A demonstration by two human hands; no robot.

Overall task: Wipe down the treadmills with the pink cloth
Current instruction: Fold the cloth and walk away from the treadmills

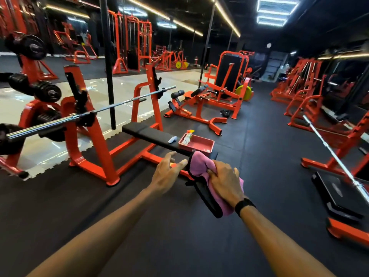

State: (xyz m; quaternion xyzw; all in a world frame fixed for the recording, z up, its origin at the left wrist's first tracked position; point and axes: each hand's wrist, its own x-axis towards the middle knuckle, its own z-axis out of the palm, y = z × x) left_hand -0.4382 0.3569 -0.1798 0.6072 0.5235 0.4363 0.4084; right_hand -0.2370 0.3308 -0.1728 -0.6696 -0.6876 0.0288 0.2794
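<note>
A pink cloth (199,166) with a black edge hangs bunched in the grip of my right hand (225,180), low in the middle of the view. My left hand (167,172) is stretched out just left of the cloth, fingers loosely spread, holding nothing; whether its fingertips touch the cloth's edge I cannot tell. Both hands hover in front of the near end of a black bench pad (147,134) on an orange bench-press rack (93,136). No treadmill shows in this view.
A red tray (201,145) with a small bottle (187,136) and a pale blue object (172,139) sit on the bench's near end. A barbell (111,105) rests across the rack. Orange machines stand ahead and right; black rubber floor (259,156) lies between them.
</note>
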